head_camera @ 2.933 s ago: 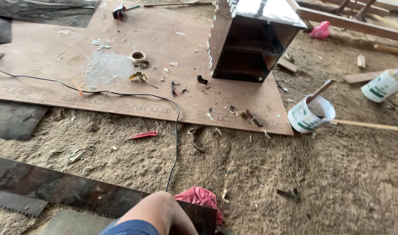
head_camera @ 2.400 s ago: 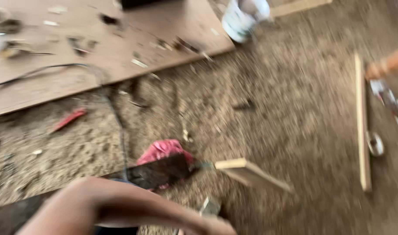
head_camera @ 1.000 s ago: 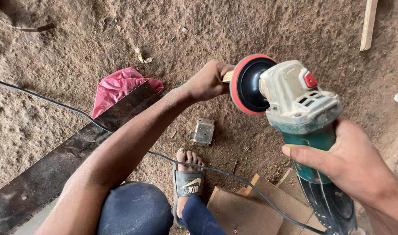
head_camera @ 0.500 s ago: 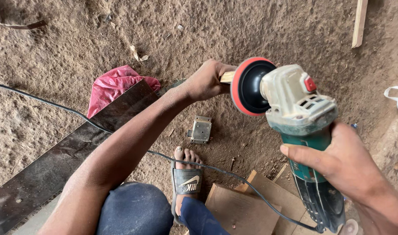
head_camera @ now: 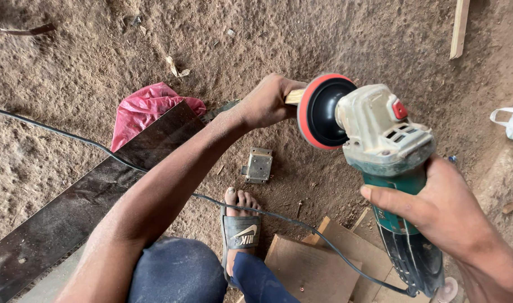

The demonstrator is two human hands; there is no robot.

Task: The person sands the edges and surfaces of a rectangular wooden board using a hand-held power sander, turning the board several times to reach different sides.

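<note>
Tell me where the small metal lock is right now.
In the head view, the metal lock lies on the sawdust floor near centre, just beyond the sandalled foot, below the left hand.

Hidden and cropped parts around your grinder

Your left hand (head_camera: 267,102) covers all but the tip of a pale wooden piece (head_camera: 293,97), and the grinder's red-rimmed backing pad (head_camera: 319,110) hides its far end. Your right hand (head_camera: 444,216) wraps the angle grinder (head_camera: 388,163) body; the tail end runs off the bottom edge. The white bag (head_camera: 511,120) is cut by the right edge, the dark board (head_camera: 71,210) by the left.
</note>
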